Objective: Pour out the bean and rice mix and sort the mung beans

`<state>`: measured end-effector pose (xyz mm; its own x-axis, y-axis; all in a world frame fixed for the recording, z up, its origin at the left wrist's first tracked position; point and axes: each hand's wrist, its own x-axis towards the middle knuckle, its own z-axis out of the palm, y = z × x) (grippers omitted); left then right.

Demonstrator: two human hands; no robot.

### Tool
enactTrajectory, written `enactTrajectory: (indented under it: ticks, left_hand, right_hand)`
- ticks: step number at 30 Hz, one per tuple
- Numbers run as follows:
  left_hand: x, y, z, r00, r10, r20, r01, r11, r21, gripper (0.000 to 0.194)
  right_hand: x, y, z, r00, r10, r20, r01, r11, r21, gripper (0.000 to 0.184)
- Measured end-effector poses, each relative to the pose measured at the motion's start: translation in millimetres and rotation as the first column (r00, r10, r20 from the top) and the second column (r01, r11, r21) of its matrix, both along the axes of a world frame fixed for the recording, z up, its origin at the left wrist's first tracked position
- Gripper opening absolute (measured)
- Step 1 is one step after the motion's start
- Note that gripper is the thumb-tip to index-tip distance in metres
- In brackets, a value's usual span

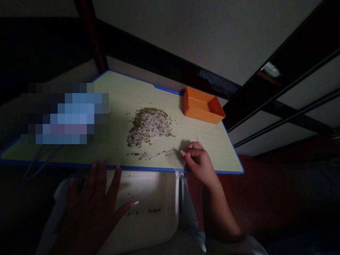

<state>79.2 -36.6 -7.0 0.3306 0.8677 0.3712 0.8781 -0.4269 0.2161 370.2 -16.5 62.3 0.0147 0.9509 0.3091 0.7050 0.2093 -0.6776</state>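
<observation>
My right hand (pixel 199 161) is closed, thumb and fingers drawn together on a clear plastic piece with a curved edge (pixel 174 159), which looks like a protractor. The piece lies at the board's front edge, and part of it is hidden by my fingers. Left of it, a mixed pile of small green beans and pale grains (pixel 150 125) is heaped on the board, with a thin line of strays in front. My left hand (pixel 92 202) is spread, palm down, over the left side of a white tray (pixel 170 226). A few beans lie in that tray.
The pale tabletop (pixel 117 88) has a blue rim. An orange open box (pixel 203 106) stands at its back right. A blurred-out blue object (pixel 77 117) sits on the left, with a looped cord (pixel 39 156) near it. Dark-framed panels rise behind and to the right.
</observation>
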Motion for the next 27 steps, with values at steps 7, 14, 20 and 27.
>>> enactTrajectory:
  ticks: [7,14,20,27]
  left_hand:
    - [1.0,2.4,-1.6,1.000,-0.012,0.017,0.012,1.000,0.020,0.094]
    - [0.6,2.2,-1.9,0.999,-0.014,0.040,0.013,0.999,0.032,0.093]
    - [-2.2,2.2,-2.4,1.000,-0.029,0.010,0.029,0.999,0.018,0.094]
    - [1.7,2.2,-2.4,0.999,-0.015,0.045,0.012,0.998,0.057,0.091]
  right_hand:
    - [3.8,-3.5,-0.6,1.000,-0.016,-0.026,0.016,1.000,0.017,0.039]
    - [5.2,-2.1,-6.6,0.999,-0.041,-0.020,0.042,0.999,0.020,0.040]
    - [1.3,0.1,-5.8,0.999,-0.049,-0.010,0.049,0.999,0.011,0.039]
    - [-4.1,1.0,-4.6,0.999,-0.035,-0.008,0.035,0.999,-0.003,0.039]
